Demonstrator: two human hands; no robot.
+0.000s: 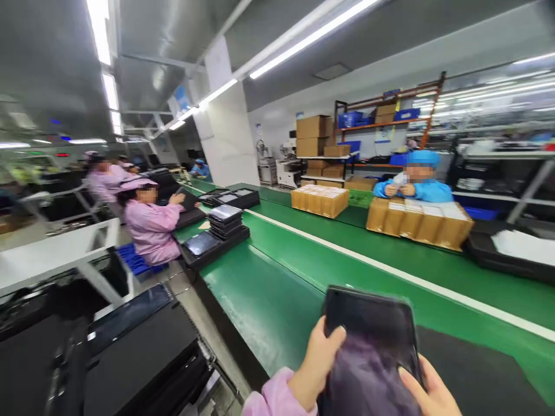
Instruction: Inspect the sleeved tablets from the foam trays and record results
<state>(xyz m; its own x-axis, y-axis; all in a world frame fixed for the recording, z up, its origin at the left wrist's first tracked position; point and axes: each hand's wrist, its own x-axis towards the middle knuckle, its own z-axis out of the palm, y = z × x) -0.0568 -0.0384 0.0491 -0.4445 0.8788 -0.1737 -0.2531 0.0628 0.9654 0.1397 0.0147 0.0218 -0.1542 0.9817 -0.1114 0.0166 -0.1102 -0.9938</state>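
A dark glossy tablet (368, 341) is held upright at the bottom of the head view, over the green conveyor belt (277, 289). My left hand (318, 361), in a pink sleeve, grips its left edge with the thumb across the screen. My right hand (429, 393) holds the lower right edge, thumb on the glass. The screen is dark and mirrors a blurred figure.
Black trays (217, 240) with stacked tablets stand on the belt to the left, by a person in pink (150, 222). Rows of tan boxes (418, 222) (319, 200) sit across the belt before a person in blue (416, 182). Black trays (143, 358) lie at my lower left.
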